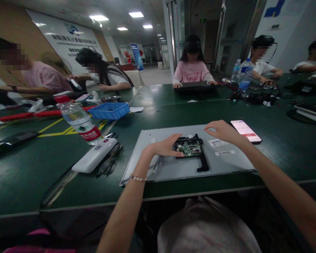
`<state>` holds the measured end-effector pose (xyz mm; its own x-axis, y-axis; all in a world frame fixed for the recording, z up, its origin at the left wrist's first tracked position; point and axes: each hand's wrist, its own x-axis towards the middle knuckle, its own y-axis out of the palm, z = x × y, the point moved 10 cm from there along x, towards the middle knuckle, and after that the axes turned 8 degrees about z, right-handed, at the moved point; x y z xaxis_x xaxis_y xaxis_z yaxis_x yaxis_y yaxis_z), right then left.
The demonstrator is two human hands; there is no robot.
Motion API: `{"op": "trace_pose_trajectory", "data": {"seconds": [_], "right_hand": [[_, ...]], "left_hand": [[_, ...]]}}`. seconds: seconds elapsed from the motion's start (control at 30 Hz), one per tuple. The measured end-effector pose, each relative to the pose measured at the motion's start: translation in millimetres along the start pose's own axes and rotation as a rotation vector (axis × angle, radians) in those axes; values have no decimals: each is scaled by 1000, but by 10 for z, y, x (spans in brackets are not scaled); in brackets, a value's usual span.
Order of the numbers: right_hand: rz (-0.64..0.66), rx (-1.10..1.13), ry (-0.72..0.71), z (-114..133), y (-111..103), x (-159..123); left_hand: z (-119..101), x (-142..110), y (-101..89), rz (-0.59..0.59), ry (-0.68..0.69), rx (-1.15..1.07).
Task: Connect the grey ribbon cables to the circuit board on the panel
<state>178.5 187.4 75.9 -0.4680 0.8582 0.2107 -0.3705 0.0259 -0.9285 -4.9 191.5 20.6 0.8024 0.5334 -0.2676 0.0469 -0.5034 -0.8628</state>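
Note:
A flat grey metal panel, like the back of a display, lies before me. On it sits a green circuit board in a black plastic bracket with a leg toward me. My left hand reaches over the bracket's left side, thumb and fingers spread; whether it presses on the board I cannot tell. Thin grey cables run out below this hand. My right hand hovers above the panel's far right part, fingers bent, a gap showing between thumb and forefinger, nothing visible in it.
A lit phone lies right of the panel. On the left are a white power bank, glasses, a water bottle and a blue tray. Several people sit around the green table, one opposite with a dark panel.

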Motion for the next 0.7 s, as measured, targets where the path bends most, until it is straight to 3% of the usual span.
{"op": "trace_pose_trajectory", "data": {"seconds": [0.13,0.3,0.43,0.7], "right_hand": [[37,71,97,-305,-9,-215],[131,221,298,-705,246,-425],[216,293,292,-656,418,-458],[238,327,342,-668,425,-477]], "left_hand": [[-4,8,1,2,12,-6],[5,6,-7,-12,13,-5],[44,13,7,-13,5,-15],[57,11,21,-1,-1,-11]]}}
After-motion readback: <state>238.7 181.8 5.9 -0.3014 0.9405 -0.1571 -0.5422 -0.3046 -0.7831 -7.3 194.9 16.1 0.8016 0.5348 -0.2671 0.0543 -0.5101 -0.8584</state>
